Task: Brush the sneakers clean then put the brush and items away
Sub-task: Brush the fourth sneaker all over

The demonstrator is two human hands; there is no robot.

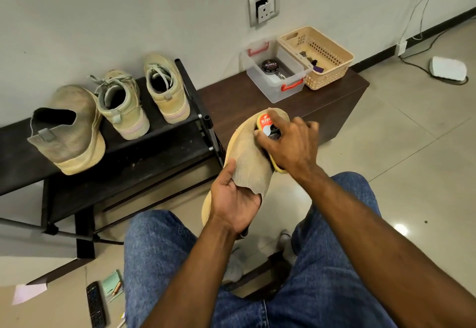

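A tan knit sneaker is held up over my knees, toe pointing away. My left hand grips it at the heel opening, thumb on the knit upper. My right hand holds a shoe brush with a red and white label, pressed against the sneaker's toe side. The matching worn knit sneaker stands on the black shoe rack at the left. Two beige lace-up sneakers stand beside it, heels toward me.
A clear plastic box with red handles holds a black polish tin on a dark wooden bench. A beige basket stands next to it. A remote and a notepad lie on the floor at the lower left.
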